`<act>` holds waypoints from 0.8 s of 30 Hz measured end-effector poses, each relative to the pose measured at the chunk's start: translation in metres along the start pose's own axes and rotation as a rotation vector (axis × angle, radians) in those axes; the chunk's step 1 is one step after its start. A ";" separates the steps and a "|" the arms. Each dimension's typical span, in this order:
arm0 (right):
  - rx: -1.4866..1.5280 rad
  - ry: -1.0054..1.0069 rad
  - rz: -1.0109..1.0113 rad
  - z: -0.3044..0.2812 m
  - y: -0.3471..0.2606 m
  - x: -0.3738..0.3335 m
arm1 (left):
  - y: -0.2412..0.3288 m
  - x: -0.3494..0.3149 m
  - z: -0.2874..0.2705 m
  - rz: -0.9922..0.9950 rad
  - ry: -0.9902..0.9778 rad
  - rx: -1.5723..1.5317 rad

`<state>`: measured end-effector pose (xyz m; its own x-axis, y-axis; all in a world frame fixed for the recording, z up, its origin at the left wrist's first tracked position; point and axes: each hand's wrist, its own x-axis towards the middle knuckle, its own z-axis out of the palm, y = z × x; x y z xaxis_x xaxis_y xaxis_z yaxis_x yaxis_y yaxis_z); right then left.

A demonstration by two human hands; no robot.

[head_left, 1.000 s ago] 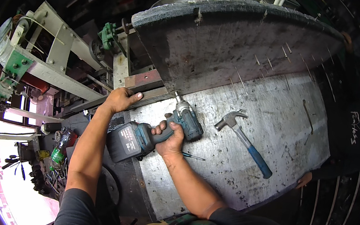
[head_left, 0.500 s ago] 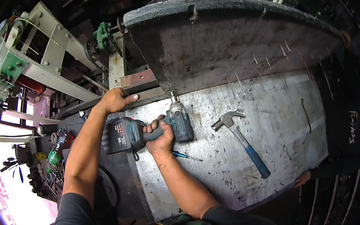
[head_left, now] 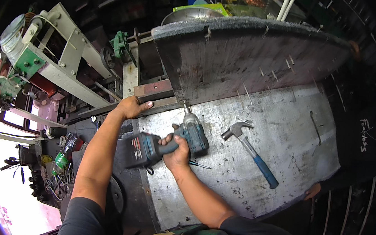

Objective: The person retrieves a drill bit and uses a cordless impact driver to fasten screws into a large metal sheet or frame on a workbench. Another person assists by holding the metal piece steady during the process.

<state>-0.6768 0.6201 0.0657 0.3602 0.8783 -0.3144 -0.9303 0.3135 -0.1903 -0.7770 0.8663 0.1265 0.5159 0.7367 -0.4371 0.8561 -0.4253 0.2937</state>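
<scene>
– what have you got on the right hand (head_left: 178, 154)?
– i see it wrapped round the grip of a cordless drill (head_left: 195, 135).
– and the drill sits where?
– by the far left corner of the table (head_left: 284, 139). its battery reaches past the left edge, and its nose points at the foot of a tilted board (head_left: 230, 60).
– left hand (head_left: 134, 108)?
– on my feed it lies over a metal beam (head_left: 166, 102), thumb out; i cannot tell whether its fingers clasp it.
– anything else?
– a hammer (head_left: 253, 154) mid-table, handle toward the near edge, and a screwdriver (head_left: 200, 165) just beside the right wrist. i also see another person's hand (head_left: 312, 191) at the near edge, toward the right corner.
</scene>
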 end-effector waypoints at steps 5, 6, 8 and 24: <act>-0.238 -0.167 0.055 0.015 -0.072 -0.086 | 0.003 -0.007 -0.001 0.002 -0.003 -0.043; -0.264 -0.181 0.051 0.020 -0.092 -0.105 | 0.006 -0.010 0.000 -0.004 0.030 -0.031; -0.357 -0.268 0.021 0.030 -0.136 -0.141 | 0.011 -0.020 0.004 0.000 0.093 0.045; -1.297 -0.094 -0.720 -0.029 -0.273 -0.283 | 0.044 -0.069 0.073 0.066 0.583 0.260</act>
<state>-0.5229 0.2756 0.1796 0.6528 0.7132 0.2554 0.1682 0.1923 -0.9668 -0.7729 0.7591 0.1075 0.5295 0.8383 0.1302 0.8401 -0.5395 0.0564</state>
